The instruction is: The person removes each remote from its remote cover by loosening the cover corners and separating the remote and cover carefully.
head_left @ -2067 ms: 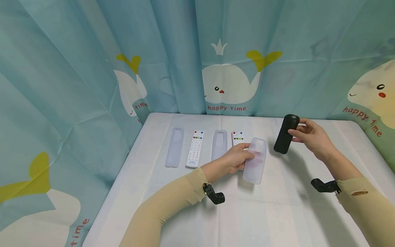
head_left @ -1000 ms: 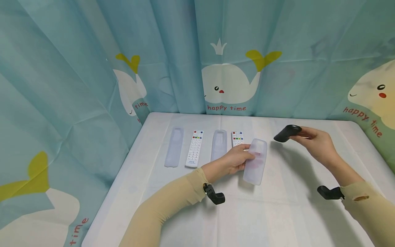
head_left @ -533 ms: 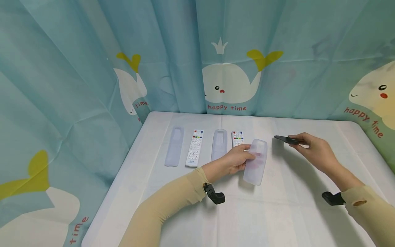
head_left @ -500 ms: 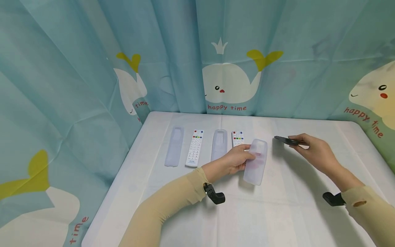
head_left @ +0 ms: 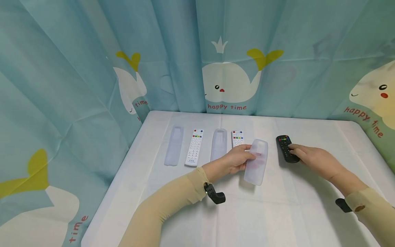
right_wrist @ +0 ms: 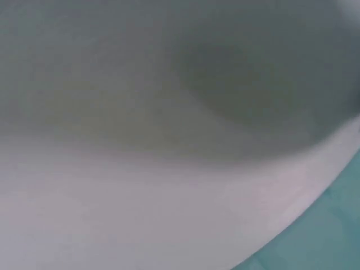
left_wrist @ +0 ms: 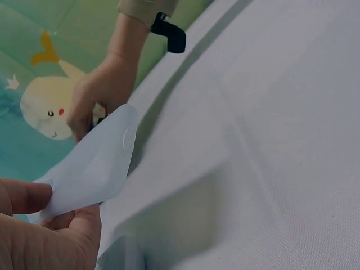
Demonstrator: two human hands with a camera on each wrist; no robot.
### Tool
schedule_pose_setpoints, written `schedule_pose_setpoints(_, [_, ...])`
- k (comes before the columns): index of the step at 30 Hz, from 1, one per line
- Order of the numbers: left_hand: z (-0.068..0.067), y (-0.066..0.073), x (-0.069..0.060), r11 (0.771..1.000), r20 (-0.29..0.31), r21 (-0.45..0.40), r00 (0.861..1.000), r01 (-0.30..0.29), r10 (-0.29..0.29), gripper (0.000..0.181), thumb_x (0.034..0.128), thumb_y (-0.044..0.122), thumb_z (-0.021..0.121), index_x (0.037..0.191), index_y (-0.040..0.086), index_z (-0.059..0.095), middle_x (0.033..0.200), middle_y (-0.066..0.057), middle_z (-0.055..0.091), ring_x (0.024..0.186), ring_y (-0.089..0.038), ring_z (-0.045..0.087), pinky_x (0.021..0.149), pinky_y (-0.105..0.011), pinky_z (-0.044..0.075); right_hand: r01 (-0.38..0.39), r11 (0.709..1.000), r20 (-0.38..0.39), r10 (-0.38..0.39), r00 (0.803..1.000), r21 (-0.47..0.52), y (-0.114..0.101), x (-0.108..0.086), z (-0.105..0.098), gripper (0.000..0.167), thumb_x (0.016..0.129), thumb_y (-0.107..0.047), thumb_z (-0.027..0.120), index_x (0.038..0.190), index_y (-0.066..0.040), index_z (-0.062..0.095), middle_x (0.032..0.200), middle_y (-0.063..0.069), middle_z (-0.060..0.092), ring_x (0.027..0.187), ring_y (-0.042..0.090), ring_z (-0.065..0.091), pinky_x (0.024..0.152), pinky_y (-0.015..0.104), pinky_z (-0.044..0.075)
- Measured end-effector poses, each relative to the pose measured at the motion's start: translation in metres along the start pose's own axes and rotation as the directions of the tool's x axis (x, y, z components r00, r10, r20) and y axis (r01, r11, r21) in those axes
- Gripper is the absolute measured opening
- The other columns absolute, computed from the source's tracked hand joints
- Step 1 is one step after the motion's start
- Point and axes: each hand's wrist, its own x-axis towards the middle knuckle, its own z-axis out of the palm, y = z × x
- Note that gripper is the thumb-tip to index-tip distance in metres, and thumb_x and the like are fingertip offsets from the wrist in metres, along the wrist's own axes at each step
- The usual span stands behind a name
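Observation:
In the head view my left hand [head_left: 232, 159] pinches a translucent remote control cover [head_left: 256, 166] by its left side, raised off the table. The left wrist view shows the thumb on one face of this cover [left_wrist: 93, 166] and fingers beneath. To the right, my right hand [head_left: 318, 162] holds a black remote control [head_left: 284, 147] by its right edge, buttons facing up. Whether that remote touches the table cannot be told. A white remote control [head_left: 237, 137] lies partly hidden behind my left hand. The right wrist view catches only tablecloth and shadow.
Left of my left hand, a second white remote control [head_left: 194, 147] lies between two flat translucent covers, one at the far left [head_left: 174, 145] and one nearer the middle [head_left: 219, 144]. A whale-print curtain [head_left: 179, 61] hangs along the table's [head_left: 247, 219] back and left edges.
My right hand has turned the black remote from back-side view, through edge-on, to buttons up, and lowered it towards the table. My left hand and the cover stay nearly still.

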Motion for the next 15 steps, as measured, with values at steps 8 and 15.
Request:
schedule_pose_setpoints(8, [0.001, -0.001, 0.000, 1.000, 0.010, -0.002, 1.000, -0.003, 0.003, 0.046, 0.0953, -0.007, 0.061, 0.140, 0.003, 0.055, 0.108, -0.010, 0.067, 0.100, -0.031, 0.067, 0.094, -0.060, 0.052, 0.220, 0.967, -0.083, -0.232, 0.969, -0.131, 0.003, -0.006, 0.012, 0.051, 0.115, -0.015, 0.009, 0.110, -0.004, 0.059, 0.121, 0.021, 0.065, 0.103, 0.035, 0.065, 0.074, 0.043, 0.056])
schedule_pose_setpoints(15, [0.002, -0.002, 0.001, 1.000, 0.014, -0.006, 1.000, 0.003, -0.003, 0.046, 0.0949, -0.008, 0.060, 0.140, 0.002, 0.055, 0.108, -0.011, 0.067, 0.101, -0.031, 0.067, 0.095, -0.060, 0.051, 0.261, 0.956, -0.097, -0.275, 0.957, -0.137, 0.006, -0.009, 0.018, 0.050, 0.115, -0.019, 0.012, 0.106, -0.007, 0.060, 0.120, 0.021, 0.065, 0.104, 0.036, 0.064, 0.068, 0.043, 0.057])
